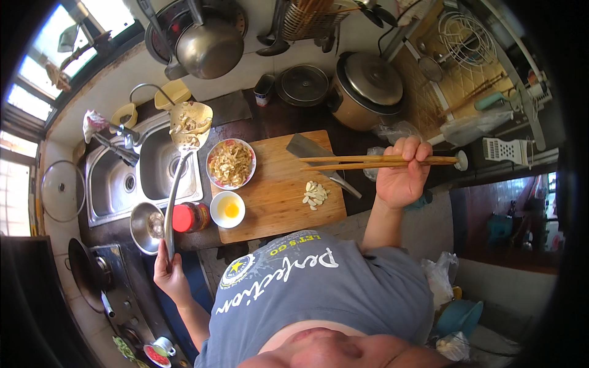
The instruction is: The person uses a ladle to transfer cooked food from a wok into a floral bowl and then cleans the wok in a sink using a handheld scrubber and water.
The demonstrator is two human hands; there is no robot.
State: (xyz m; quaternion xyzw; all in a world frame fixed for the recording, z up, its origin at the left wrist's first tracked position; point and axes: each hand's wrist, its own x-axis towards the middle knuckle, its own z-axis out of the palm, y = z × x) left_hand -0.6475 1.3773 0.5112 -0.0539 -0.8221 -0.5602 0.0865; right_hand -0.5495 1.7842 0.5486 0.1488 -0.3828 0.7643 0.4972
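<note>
My left hand (170, 277) is closed around the long handle of a metal spatula (176, 197), raised over the sink side of the counter. Its wide head carries pale, sauce-coated pieces of food (191, 126). Wooden chopsticks (350, 163) are gripped in my right hand (403, 173), pointing left above the cutting board (270, 168). Under the chopsticks lies a cleaver (313, 152), and beside it are sliced pale garlic-like pieces (315, 195). A bowl of shredded food (231, 164) and a small white bowl with egg yolk (229, 210) stand by the board's left edge.
A red-lidded jar (191, 217) and a steel bowl (145, 228) stand before the double sink (156, 161). At the back are a rice cooker (368, 89) and a lidded pan (304, 84). A wok (88, 275) rests on the stove (129, 300) at left. Pans (210, 50) hang above.
</note>
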